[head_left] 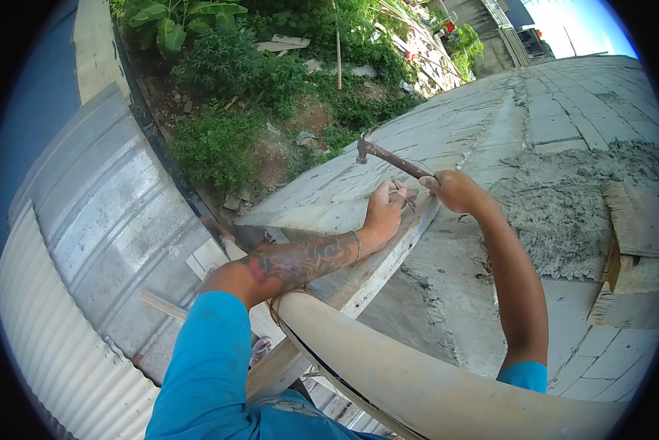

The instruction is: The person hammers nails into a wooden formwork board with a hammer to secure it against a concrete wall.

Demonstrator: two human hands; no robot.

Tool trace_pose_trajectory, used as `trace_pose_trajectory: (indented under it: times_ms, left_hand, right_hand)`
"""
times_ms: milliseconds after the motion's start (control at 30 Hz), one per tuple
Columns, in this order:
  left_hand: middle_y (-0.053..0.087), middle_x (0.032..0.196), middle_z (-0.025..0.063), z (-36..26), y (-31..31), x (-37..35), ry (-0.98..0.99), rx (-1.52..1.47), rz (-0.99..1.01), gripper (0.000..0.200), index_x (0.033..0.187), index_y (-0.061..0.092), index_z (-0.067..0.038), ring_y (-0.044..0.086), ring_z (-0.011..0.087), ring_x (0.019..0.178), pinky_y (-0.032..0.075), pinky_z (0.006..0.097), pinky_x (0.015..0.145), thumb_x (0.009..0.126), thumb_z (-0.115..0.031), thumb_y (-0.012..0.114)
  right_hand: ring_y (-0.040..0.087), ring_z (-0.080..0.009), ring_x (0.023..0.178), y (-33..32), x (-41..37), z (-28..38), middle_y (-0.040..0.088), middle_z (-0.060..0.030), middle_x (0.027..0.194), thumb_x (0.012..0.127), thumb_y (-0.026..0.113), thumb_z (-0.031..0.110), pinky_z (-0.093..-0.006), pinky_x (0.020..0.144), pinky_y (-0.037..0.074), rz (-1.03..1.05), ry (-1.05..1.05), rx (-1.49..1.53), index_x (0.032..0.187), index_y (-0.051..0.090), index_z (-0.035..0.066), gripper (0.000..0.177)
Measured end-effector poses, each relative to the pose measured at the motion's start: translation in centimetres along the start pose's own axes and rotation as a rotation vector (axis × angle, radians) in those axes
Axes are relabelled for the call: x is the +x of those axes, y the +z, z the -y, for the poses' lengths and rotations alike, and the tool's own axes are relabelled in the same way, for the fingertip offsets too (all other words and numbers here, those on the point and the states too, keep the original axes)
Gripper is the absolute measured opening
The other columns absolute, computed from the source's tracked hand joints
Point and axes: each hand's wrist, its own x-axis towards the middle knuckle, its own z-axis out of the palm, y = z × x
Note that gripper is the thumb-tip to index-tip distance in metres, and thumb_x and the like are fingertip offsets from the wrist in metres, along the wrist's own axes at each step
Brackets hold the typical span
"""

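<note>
My right hand [456,191] is wrapped round the handle of a claw hammer [394,159]. The hammer's head points left and sits above and beyond my left hand [387,214]. The fingers of that left hand are pinched together at the far end of a wooden board [370,282]. Thin dark bits, like nail or wire, show by the fingertips, but I cannot make out exactly what they hold. The board lies against a grey block wall [432,158] with mortar joints.
A long pale pole or beam [417,367] crosses in front of my body. Corrugated metal sheets [117,220] lie to the left. Rough wet-looking mortar [564,198] and a broken piece of wood [630,220] are on the wall at right. Below are plants [219,139] and debris.
</note>
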Motion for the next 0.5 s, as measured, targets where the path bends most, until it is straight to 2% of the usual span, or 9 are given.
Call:
trace_pose_trajectory:
  times_ms: [67,167,267,367,467,500]
  left_hand:
    - [0.064,0.098,0.0122,-0.26,-0.12,-0.16,-0.018,0.081,0.038,0.019,0.097,0.053,0.0,0.062,0.0136,0.084,0.052,0.0254,0.075,0.098,-0.017,0.047]
    - [0.064,0.093,0.0097,0.05,-0.38,-0.04,-0.034,0.045,0.07,0.02,0.098,0.054,0.001,0.061,0.0121,0.083,0.052,0.0245,0.075,0.097,-0.018,0.048]
    - [0.063,0.088,0.0077,-0.04,-0.27,-0.07,-0.02,0.136,0.071,0.022,0.097,0.056,0.001,0.061,0.0113,0.08,0.052,0.0242,0.074,0.097,-0.02,0.05]
    - [0.064,0.085,0.0072,-0.34,-0.47,-0.34,0.002,0.243,0.076,0.025,0.095,0.058,0.002,0.061,0.0107,0.077,0.052,0.0241,0.073,0.097,-0.021,0.049]
    - [0.064,0.083,0.0069,-0.49,-0.29,-0.39,-0.015,0.169,0.059,0.026,0.093,0.058,0.002,0.061,0.0102,0.074,0.052,0.0243,0.072,0.097,-0.021,0.048]
    - [0.064,0.083,0.007,-0.58,-0.21,-0.51,-0.007,0.201,0.05,0.026,0.093,0.058,0.002,0.061,0.0101,0.075,0.052,0.0244,0.072,0.097,-0.021,0.048]
  right_hand:
    - [0.062,-0.0382,0.075,-0.03,-0.11,0.04,0.064,-0.0225,0.074,0.094,0.044,0.046,-0.0431,0.072,0.047,-0.011,0.012,-0.012,0.08,0.063,-0.004,0.055]
    - [0.062,-0.0384,0.075,0.1,-0.06,-0.05,0.063,-0.0225,0.074,0.095,0.044,0.046,-0.0432,0.072,0.047,-0.011,-0.003,-0.022,0.079,0.063,-0.003,0.055]
    - [0.059,-0.0452,0.077,-0.1,-0.22,0.13,0.061,-0.0285,0.075,0.096,0.039,0.047,-0.0491,0.072,0.046,0.003,-0.034,-0.017,0.079,0.062,-0.006,0.06]
    - [0.059,-0.0452,0.076,-0.15,-0.14,0.09,0.06,-0.0282,0.075,0.096,0.038,0.046,-0.0491,0.071,0.046,0.006,-0.036,-0.014,0.079,0.061,-0.006,0.06]
    - [0.059,-0.0451,0.076,-0.2,-0.41,0.2,0.06,-0.0282,0.076,0.096,0.038,0.046,-0.0491,0.071,0.046,-0.019,-0.118,-0.025,0.079,0.061,-0.006,0.059]
    - [0.059,-0.045,0.076,-0.24,-0.39,0.16,0.06,-0.0281,0.076,0.096,0.038,0.046,-0.0492,0.071,0.046,-0.008,-0.09,-0.026,0.078,0.061,-0.006,0.059]
